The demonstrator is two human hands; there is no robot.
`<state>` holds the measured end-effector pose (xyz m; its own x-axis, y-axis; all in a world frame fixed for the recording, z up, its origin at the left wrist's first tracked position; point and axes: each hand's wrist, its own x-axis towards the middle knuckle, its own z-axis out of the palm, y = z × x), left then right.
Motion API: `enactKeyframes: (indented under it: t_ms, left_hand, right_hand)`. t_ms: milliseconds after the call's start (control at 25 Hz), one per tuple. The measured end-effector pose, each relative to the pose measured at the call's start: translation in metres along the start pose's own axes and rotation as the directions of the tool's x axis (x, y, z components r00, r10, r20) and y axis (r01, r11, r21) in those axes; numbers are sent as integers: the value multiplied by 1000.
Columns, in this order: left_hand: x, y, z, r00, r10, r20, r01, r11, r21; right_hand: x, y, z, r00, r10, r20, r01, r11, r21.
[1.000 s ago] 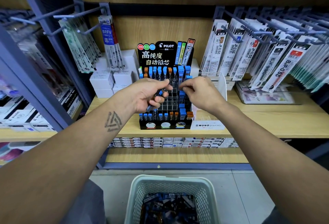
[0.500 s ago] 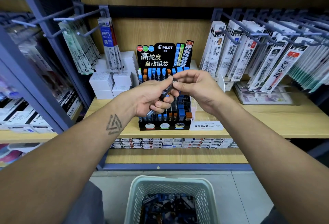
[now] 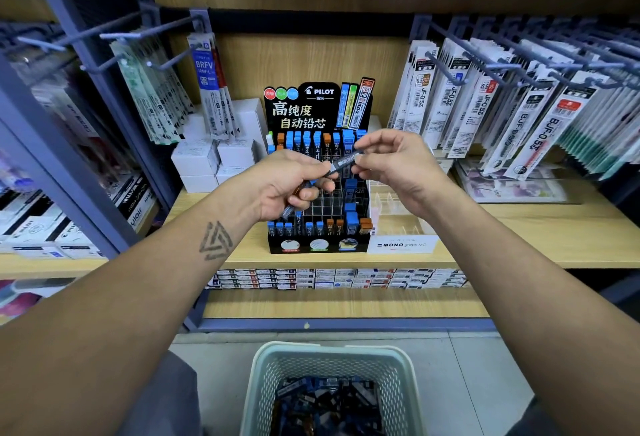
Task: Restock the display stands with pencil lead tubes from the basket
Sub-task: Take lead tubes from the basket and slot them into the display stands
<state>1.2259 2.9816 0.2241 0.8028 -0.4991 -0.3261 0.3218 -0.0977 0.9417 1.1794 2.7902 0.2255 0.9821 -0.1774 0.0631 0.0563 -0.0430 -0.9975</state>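
Before the display stand (image 3: 318, 245), both forearms raised, left hand (image 3: 287, 182) and right hand (image 3: 398, 165) fingers pinching one lead tube (image 3: 343, 162)

Shelf board (image 3: 519, 241) and back panel (image 3: 304, 58): pale wood-grain laminate, matt. Uprights (image 3: 86, 144) and hooks (image 3: 138, 25): metal, coated in matt blue-grey paint. Display stand (image 3: 318, 106): glossy black printed card header above clear, shiny plastic compartments. Lead tube (image 3: 344, 162) pinched between the left hand (image 3: 291, 186) and right hand (image 3: 398, 165): dark, smooth plastic bearing a pale paper label. Tubes standing in the stand carried blue and orange plastic caps. Hanging refill packs (image 3: 485, 106): glossy clear film over white printed card. Small boxes (image 3: 201, 162): plain white matt cardboard. Basket (image 3: 329, 363): pale green perforated plastic, dull finish. Floor (image 3: 478, 383): smooth grey tile.
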Motion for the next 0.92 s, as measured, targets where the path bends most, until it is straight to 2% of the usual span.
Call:
enactKeyframes:
  t_ms: [120,200,320,360,480,600,680,920]
  left_hand:
    - [3,1,-2,990,112,-81,-115,993,-35]
    - [3,1,-1,985,163,-61,-164,986,-20]
    - [0,2,10,988,156,-6,-156,988,-5]
    - [0,4,14,990,144,-8,-144,988,-50]
    - [-2,11,23,991,130,-3,-126,954,-273]
    - [0,11,27,987,161,3,-150,925,-349]
    - [0,10,30,985,173,28,-147,905,-398]
    - [-2,9,42,979,183,89,-125,885,-450]
  right_hand:
    - [-3,-2,-2,999,-15,41,21,988,-154]
    - [-6,-1,-3,991,-11,132,36,981,-188]
    - [-9,-3,-6,969,-46,241,91,979,-180]
    - [-8,-5,-10,972,-64,225,105,979,-177]
    - [-4,-11,-31,993,-110,39,116,968,-221]
    - [-1,-7,-50,991,-97,-90,66,952,-298]
    - [1,-2,-56,989,-84,-120,30,919,-394]
    - [-6,31,-59,987,-4,-160,-71,886,-458]
